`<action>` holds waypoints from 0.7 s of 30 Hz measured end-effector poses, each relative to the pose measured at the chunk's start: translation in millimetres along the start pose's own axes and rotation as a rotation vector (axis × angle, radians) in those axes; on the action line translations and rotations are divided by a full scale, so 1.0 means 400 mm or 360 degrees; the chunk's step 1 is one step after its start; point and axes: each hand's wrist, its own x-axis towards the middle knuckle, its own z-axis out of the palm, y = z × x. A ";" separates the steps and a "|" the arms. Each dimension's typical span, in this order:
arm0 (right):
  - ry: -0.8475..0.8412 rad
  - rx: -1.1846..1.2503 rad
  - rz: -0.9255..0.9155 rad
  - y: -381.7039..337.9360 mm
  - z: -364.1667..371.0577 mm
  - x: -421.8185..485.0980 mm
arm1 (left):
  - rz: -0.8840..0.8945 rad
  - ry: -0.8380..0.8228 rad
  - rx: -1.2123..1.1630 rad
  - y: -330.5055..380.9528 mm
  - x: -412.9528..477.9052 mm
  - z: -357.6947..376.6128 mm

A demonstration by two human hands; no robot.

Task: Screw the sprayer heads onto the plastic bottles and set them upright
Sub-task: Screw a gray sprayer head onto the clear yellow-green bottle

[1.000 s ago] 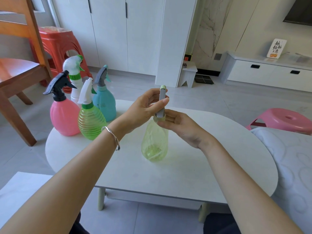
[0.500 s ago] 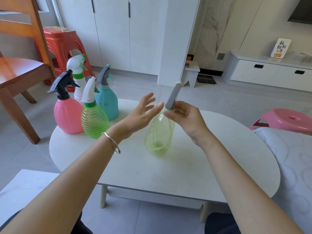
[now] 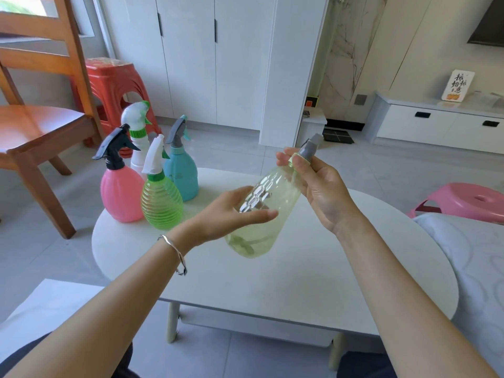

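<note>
A clear pale-green bottle with a grey sprayer head on its neck is tilted in the air above the white table, neck up to the right. My right hand grips it at the neck and sprayer collar. My left hand is open with fingers apart, palm against the bottle's lower left side. At the table's far left stand a pink bottle, a ribbed green bottle, a teal bottle and a white bottle, all upright with sprayer heads on.
A wooden chair and a red stool stand left of the table. A pink stool and a white cushion are at the right. White cabinets line the back wall.
My left hand let go of the sprayer head and dropped to the bottle's body. My right hand lifted the bottle off the table and tilted it further to the right.
</note>
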 end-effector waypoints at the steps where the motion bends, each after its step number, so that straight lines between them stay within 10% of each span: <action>1: -0.0020 0.0002 -0.0005 -0.004 0.005 -0.002 | -0.0008 -0.0029 -0.0051 0.002 -0.008 -0.003; 14: 0.0072 -0.0099 -0.0235 -0.040 0.194 -0.019 | 0.0134 0.0568 0.0277 0.015 -0.119 -0.083; 21: -0.0338 -0.0477 -0.0168 -0.060 0.374 -0.005 | 0.0209 0.0789 0.0105 -0.006 -0.234 -0.202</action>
